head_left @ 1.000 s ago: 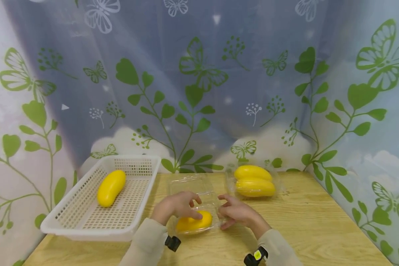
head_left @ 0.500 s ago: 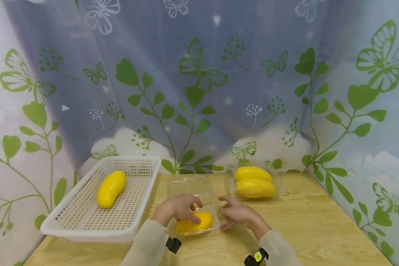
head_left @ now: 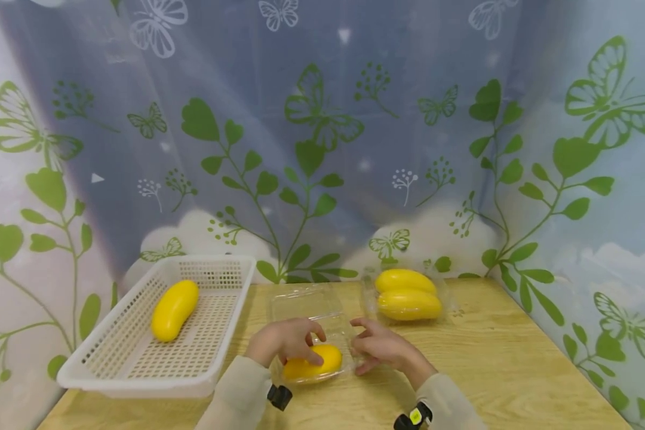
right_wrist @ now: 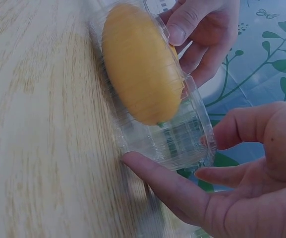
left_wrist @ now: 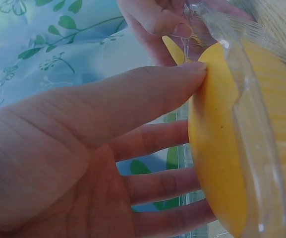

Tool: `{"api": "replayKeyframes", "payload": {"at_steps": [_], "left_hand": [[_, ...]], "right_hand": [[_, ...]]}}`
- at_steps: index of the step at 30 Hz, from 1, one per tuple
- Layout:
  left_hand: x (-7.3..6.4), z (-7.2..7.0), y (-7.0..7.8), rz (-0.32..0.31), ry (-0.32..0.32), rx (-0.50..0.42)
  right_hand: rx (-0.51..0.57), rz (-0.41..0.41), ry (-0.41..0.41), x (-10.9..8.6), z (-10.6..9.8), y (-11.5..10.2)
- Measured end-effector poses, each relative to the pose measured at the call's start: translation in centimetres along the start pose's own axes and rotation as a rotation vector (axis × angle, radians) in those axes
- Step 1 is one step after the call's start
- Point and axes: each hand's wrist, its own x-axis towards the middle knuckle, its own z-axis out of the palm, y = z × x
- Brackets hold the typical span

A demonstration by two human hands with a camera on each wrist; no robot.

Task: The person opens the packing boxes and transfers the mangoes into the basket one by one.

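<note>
A yellow mango [head_left: 330, 358] lies in the near half of an open clear plastic clamshell box [head_left: 303, 301], whose lid is folded back away from me. My left hand [head_left: 290, 341] holds this mango, with the thumb on its top and the other fingers against its far side in the left wrist view. The right hand [head_left: 381, 346] grips the right end of the box; the right wrist view shows its thumb [right_wrist: 162, 186] at the lower corner and the index finger at the rim. Clear plastic covers one side of the mango [right_wrist: 140, 64] there.
To the left stands a white perforated basket [head_left: 215, 382] with one mango [head_left: 174, 310] in it. A second clear box [head_left: 368, 298] at the back right holds two mangoes [head_left: 408, 304]. A patterned cloth [head_left: 322, 179] hangs behind the wooden table [head_left: 516, 358].
The head view has shifted slightly, so the scene sits a little farther left. Both hands stay at the box, and the left thumb has moved only slightly on the mango.
</note>
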Motion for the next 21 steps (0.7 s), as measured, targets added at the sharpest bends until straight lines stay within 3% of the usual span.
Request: {"api": "replayKeyframes", "payload": {"at_steps": [21], "left_hand": [[-0.11,0.4,-0.42,0.021,0.002,0.033]], "right_hand": [[-0.005,-0.002,-0.005,0.1,0.14,0.24]]}}
